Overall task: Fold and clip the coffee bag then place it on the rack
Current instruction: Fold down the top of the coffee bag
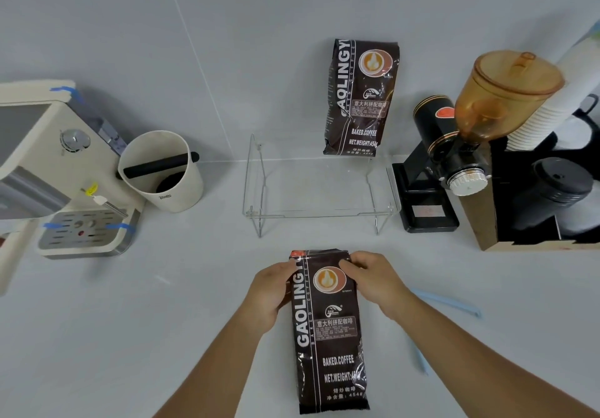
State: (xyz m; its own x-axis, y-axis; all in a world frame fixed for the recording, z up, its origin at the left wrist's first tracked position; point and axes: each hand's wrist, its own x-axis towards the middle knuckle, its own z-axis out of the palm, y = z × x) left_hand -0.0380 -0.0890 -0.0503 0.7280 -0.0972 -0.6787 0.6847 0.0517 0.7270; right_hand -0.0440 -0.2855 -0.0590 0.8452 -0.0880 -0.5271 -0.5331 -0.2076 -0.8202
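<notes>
Nearest the camera lay the coffee bag point(329, 330), flat on the pale counter point(130, 320) with its printed face up, its long axis running away from the person and its top end pointing toward the rack point(319, 187); the bottom seam was the end closest to the viewer. Both bare hands gripped that far, top end of the bag. On the bag's left edge the left hand point(271, 291) was curled around it, fingers closed on the material near the top corner. On the bag's right side the right hand point(373, 279) had its fingertips pressed together on the top right corner, pinching the edge. Just beyond the bag's top end stood the clear acrylic rack, apart from it, with a second coffee bag point(358, 98) standing upright on its rear right part and leaning on the tiled wall point(227, 28). To the right of the held bag, well apart from it, a light blue clip point(446, 302) rested on the counter, half hidden by the right forearm. Farther right of the rack was a black grinder point(454, 145) with an amber hopper; left of the rack sat a white knock box point(162, 171) and, beyond it, a cream espresso machine point(58, 171)
</notes>
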